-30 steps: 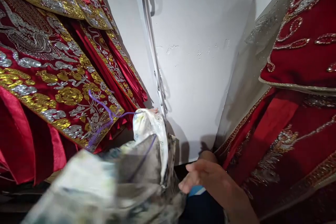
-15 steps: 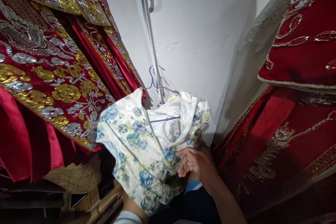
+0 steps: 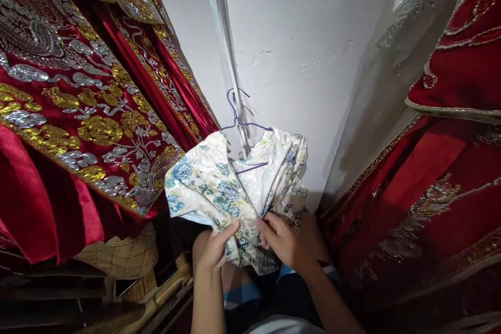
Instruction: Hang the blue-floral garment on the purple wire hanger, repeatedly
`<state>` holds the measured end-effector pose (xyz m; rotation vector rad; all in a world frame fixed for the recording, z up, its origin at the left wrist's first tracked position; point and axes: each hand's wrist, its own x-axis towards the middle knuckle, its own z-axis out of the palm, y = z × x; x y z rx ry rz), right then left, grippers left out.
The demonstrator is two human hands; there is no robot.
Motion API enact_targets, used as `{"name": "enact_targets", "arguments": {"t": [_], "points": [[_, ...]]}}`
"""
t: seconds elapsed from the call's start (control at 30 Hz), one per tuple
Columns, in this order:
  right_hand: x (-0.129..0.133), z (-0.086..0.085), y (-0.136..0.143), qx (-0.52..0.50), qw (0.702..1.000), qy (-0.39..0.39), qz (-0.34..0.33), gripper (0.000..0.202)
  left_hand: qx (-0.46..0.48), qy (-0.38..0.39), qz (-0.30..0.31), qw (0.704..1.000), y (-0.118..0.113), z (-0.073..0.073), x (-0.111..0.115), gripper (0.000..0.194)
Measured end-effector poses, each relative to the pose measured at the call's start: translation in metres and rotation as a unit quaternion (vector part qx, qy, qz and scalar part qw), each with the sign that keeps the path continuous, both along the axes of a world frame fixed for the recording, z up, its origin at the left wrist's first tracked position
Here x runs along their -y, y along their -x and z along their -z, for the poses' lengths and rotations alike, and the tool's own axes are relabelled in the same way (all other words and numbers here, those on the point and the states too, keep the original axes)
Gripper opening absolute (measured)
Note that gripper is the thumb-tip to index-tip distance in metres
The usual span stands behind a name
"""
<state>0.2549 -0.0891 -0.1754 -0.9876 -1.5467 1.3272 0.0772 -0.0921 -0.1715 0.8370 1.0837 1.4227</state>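
Observation:
A white short-sleeved blouse (image 3: pixel 230 188) with blue and green flowers hangs on a thin purple hanger (image 3: pixel 236 121) in front of me. At its lower left side, my left hand (image 3: pixel 217 245) grips the cloth, thumb on top and the other fingers hidden beneath. My right hand (image 3: pixel 277 237) pinches the front edge at the bottom of the V-shaped neckline. The hanger's lower bar shows through the open neck. Below my hands the blouse's gathered hem bunches over my lap.
Red garments with gold and silver sequins (image 3: pixel 99 130) hang close on the left. More red beaded garments (image 3: pixel 422 167) hang on the right beside sheer fabric. A metal pole (image 3: pixel 225 36) runs down the white wall (image 3: pixel 305 21). A tan woven chair (image 3: pixel 121 253) stands at lower left.
My left hand has come into view at the blouse's left side. My right hand, loose before, now pinches the neckline edge. The blouse's lower part has been drawn up and bunched.

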Motion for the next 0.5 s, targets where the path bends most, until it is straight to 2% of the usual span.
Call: {"name": "enact_targets", "arguments": {"t": [0.1, 0.2, 0.27, 0.33, 0.37, 0.4, 0.43, 0.47, 0.5], "points": [[-0.003, -0.010, 0.004, 0.030, 0.999, -0.026, -0.013, 0.038, 0.028, 0.045, -0.023, 0.998, -0.003, -0.009, 0.000, 0.064], [-0.003, -0.012, 0.004, 0.026, 0.999, -0.032, -0.002, 0.042, 0.027, 0.041, -0.063, 0.997, -0.006, -0.008, -0.004, 0.062], [-0.003, -0.008, 0.003, 0.012, 0.999, -0.025, 0.030, 0.043, -0.024, 0.009, -0.149, 0.989, -0.010, 0.000, -0.007, 0.063], [-0.002, -0.002, 0.004, 0.000, 0.999, -0.009, 0.050, 0.044, -0.109, -0.066, -0.299, 0.946, -0.018, 0.012, -0.006, 0.067], [-0.001, 0.001, 0.005, -0.003, 0.999, 0.001, 0.053, 0.044, -0.156, -0.113, -0.367, 0.910, -0.023, 0.019, -0.004, 0.068], [-0.001, 0.003, 0.006, -0.006, 0.999, 0.008, 0.051, 0.043, -0.202, -0.157, -0.411, 0.875, -0.030, 0.026, 0.000, 0.068], [0.000, 0.004, 0.008, -0.010, 0.999, 0.012, 0.046, 0.041, -0.248, -0.191, -0.421, 0.851, -0.036, 0.032, 0.004, 0.065], [0.001, 0.004, 0.010, -0.015, 0.999, 0.011, 0.039, 0.040, -0.289, -0.212, -0.395, 0.846, -0.043, 0.038, 0.008, 0.059], [0.002, 0.003, 0.013, -0.021, 0.999, 0.009, 0.030, 0.038, -0.318, -0.220, -0.344, 0.856, -0.049, 0.042, 0.011, 0.051]]}}
